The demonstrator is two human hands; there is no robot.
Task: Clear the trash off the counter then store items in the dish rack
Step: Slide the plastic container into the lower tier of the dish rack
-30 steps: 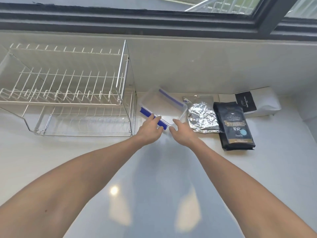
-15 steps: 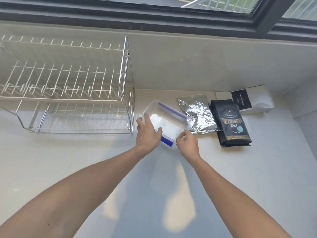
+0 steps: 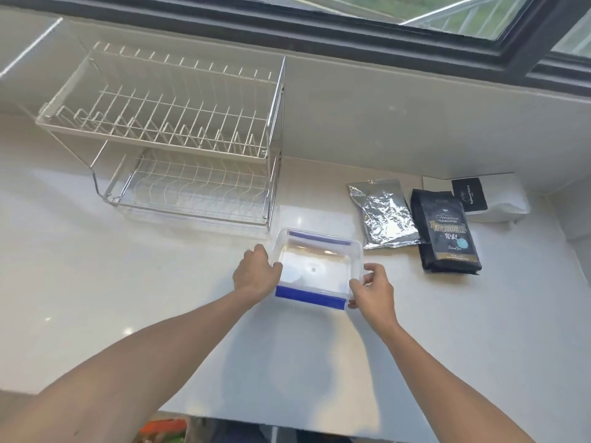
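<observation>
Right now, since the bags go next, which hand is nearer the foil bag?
Right. The right hand grips the clear container on the side facing the foil bag; the left hand grips the opposite side, toward the dish rack.

Clear box [image 3: 315,266] with blue clips; chrome wire rack [image 3: 179,145]; crinkled silver pouch [image 3: 385,219]; black bag [image 3: 446,231] with gold lettering; white bag [image 3: 502,199], black label.

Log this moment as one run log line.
left hand: gripping clear container | right hand: gripping it | dish rack: empty
</observation>
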